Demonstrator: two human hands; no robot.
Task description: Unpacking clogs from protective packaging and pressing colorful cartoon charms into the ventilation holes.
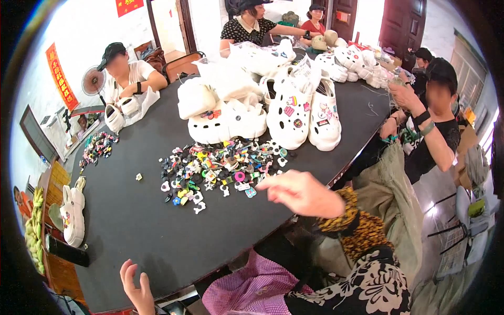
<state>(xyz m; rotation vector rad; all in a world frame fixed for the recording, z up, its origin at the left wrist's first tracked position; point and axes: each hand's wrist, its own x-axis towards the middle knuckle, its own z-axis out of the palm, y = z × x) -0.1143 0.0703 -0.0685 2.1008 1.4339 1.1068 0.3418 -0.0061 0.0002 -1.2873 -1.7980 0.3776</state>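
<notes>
A fan stands right of a red banner; far left lie perhaps green pods.

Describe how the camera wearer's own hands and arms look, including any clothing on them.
The right hand is ungloved. Behind it comes a bunched, mottled yellow-and-black cuff, then a black sleeve with large pale flowers. The left hand is ungloved too; it enters at the lower edge, so its sleeve cannot be made out.
</notes>
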